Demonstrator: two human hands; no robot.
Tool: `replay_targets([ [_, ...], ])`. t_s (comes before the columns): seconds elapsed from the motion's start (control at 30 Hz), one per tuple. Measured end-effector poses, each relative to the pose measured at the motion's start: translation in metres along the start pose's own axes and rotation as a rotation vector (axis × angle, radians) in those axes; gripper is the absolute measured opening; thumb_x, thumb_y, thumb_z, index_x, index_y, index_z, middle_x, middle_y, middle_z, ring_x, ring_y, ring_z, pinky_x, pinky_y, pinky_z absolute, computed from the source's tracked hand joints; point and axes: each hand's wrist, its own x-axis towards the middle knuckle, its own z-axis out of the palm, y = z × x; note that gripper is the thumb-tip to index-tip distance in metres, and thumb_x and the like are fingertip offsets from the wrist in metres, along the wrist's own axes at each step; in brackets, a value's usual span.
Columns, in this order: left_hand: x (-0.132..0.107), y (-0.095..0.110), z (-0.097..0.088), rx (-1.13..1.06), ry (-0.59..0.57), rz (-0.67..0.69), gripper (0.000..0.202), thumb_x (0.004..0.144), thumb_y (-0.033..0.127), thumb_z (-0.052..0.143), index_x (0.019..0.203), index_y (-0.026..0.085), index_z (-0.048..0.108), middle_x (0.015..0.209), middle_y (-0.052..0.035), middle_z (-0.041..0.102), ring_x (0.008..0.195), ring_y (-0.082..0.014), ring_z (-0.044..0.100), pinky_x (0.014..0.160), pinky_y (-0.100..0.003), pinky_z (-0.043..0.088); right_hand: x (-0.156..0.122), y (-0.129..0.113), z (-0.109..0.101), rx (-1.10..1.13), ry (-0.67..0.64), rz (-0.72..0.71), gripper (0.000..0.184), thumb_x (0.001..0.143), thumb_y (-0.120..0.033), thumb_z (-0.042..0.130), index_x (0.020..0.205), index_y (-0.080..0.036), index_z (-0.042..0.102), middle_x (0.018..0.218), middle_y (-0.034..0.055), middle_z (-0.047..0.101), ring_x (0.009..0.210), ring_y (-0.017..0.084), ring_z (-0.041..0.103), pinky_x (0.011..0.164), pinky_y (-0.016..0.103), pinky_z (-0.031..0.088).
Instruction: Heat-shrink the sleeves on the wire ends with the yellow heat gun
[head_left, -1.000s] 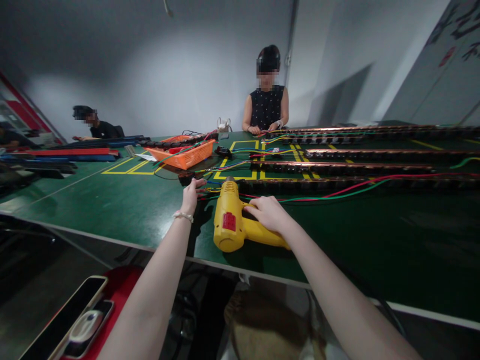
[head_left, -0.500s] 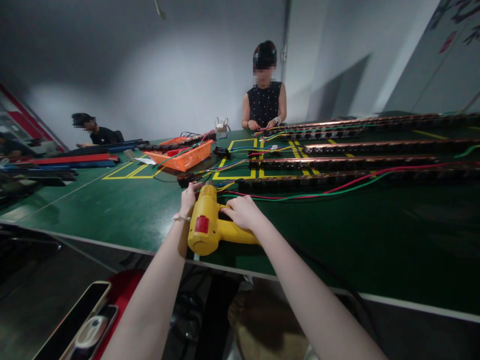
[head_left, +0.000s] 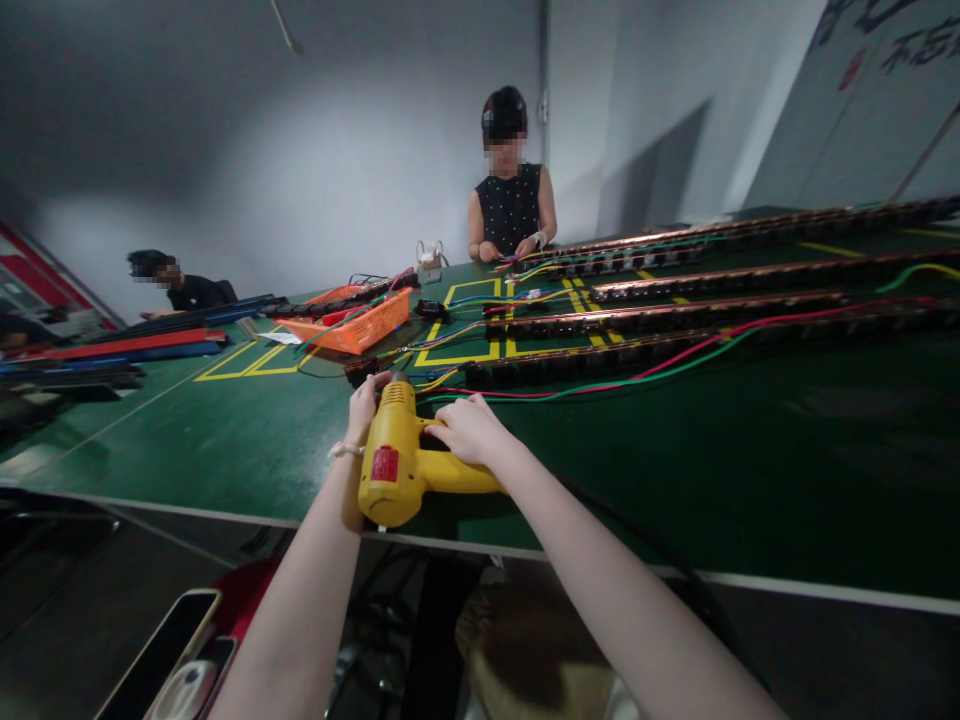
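A yellow heat gun [head_left: 390, 455] with a red label lies on its side at the table's near edge, its nozzle pointing away from me. My right hand [head_left: 471, 430] is closed around its handle, fingers by the trigger. Beside the nozzle, my left hand [head_left: 364, 405] has its fingers closed near the ends of some wires; what they pinch is hidden. A small black part [head_left: 361, 371] lies just beyond those fingertips. Yellow and blue wires [head_left: 439, 380] run from there toward the nearest long black-and-copper strip [head_left: 555, 366].
Several similar strips [head_left: 720, 276] stretch right across the green table [head_left: 247, 440]. Beyond my left hand stands an orange basket [head_left: 375, 325] holding wired parts. One person [head_left: 510, 205] works opposite, another [head_left: 196, 290] at far left. Phones [head_left: 161, 650] lie below the table edge.
The view has turned slightly right, so everything on the table appears farther left. Both hands and the heat gun keep nearly the same places relative to the wires.
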Motion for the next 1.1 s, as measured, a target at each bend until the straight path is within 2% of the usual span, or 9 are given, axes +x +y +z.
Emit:
replay_targets([
  [0.1, 0.000, -0.002, 0.001, -0.021, 0.036, -0.038, 0.041, 0.087, 0.044, 0.043, 0.098, 0.013, 0.068, 0.111, -0.0112, 0.066, 0.084, -0.0188, 0.063, 0.072, -0.030, 0.048, -0.005, 0.008, -0.002, -0.008, 0.003, 0.011, 0.039, 0.094, -0.040, 0.039, 0.088, -0.016, 0.069, 0.098, 0.0111, 0.070, 0.099, 0.023, 0.059, 0.088, 0.033, 0.030],
  [0.17, 0.001, -0.003, 0.002, -0.067, 0.020, -0.072, 0.044, 0.085, 0.045, 0.043, 0.105, 0.013, 0.066, 0.116, -0.0128, 0.064, 0.074, -0.0157, 0.063, 0.064, -0.028, 0.048, -0.009, 0.014, -0.004, -0.015, 0.006, 0.022, 0.039, 0.095, -0.040, 0.039, 0.088, -0.016, 0.069, 0.097, 0.0103, 0.070, 0.098, 0.022, 0.060, 0.087, 0.033, 0.030],
  [0.27, 0.001, -0.004, 0.003, -0.110, 0.005, -0.079, 0.044, 0.084, 0.044, 0.044, 0.109, 0.014, 0.064, 0.119, -0.0131, 0.062, 0.069, -0.0126, 0.063, 0.059, -0.024, 0.046, -0.017, 0.023, -0.009, -0.028, 0.007, 0.044, 0.039, 0.094, -0.042, 0.039, 0.087, -0.017, 0.069, 0.095, 0.0099, 0.070, 0.095, 0.022, 0.060, 0.084, 0.032, 0.031],
  [0.43, 0.000, -0.001, 0.006, -0.152, 0.013, -0.105, 0.044, 0.085, 0.043, 0.044, 0.111, 0.014, 0.063, 0.118, -0.0132, 0.063, 0.069, -0.0116, 0.062, 0.057, -0.022, 0.045, -0.035, 0.038, -0.020, -0.050, 0.005, 0.072, 0.039, 0.094, -0.041, 0.040, 0.084, -0.017, 0.068, 0.091, 0.0085, 0.070, 0.092, 0.021, 0.061, 0.079, 0.030, 0.032],
  [0.63, -0.003, 0.005, 0.009, -0.245, -0.006, -0.160, 0.034, 0.080, 0.033, 0.052, 0.103, 0.012, 0.066, 0.120, -0.0124, 0.062, 0.070, -0.0092, 0.061, 0.056, -0.019, 0.044, -0.047, 0.045, -0.027, -0.062, -0.002, 0.085, 0.039, 0.095, -0.040, 0.037, 0.084, -0.018, 0.068, 0.090, 0.0064, 0.070, 0.089, 0.020, 0.061, 0.075, 0.029, 0.031],
  [0.87, -0.001, 0.008, 0.011, -0.275, 0.023, -0.218, 0.027, 0.078, 0.027, 0.054, 0.096, 0.011, 0.067, 0.117, -0.0114, 0.063, 0.064, -0.0071, 0.060, 0.053, -0.018, 0.042, -0.048, 0.045, -0.029, -0.075, -0.011, 0.093, 0.038, 0.094, -0.039, 0.040, 0.081, -0.017, 0.067, 0.088, 0.0072, 0.070, 0.086, 0.021, 0.061, 0.071, 0.030, 0.031],
  [1.1, -0.002, 0.006, 0.012, -0.280, 0.029, -0.203, 0.027, 0.080, 0.027, 0.053, 0.095, 0.010, 0.068, 0.116, -0.0125, 0.064, 0.062, -0.0070, 0.059, 0.054, -0.019, 0.044, -0.038, 0.039, -0.026, -0.070, -0.015, 0.074, 0.039, 0.094, -0.041, 0.039, 0.080, -0.018, 0.067, 0.085, 0.0056, 0.070, 0.085, 0.019, 0.061, 0.071, 0.029, 0.030],
])
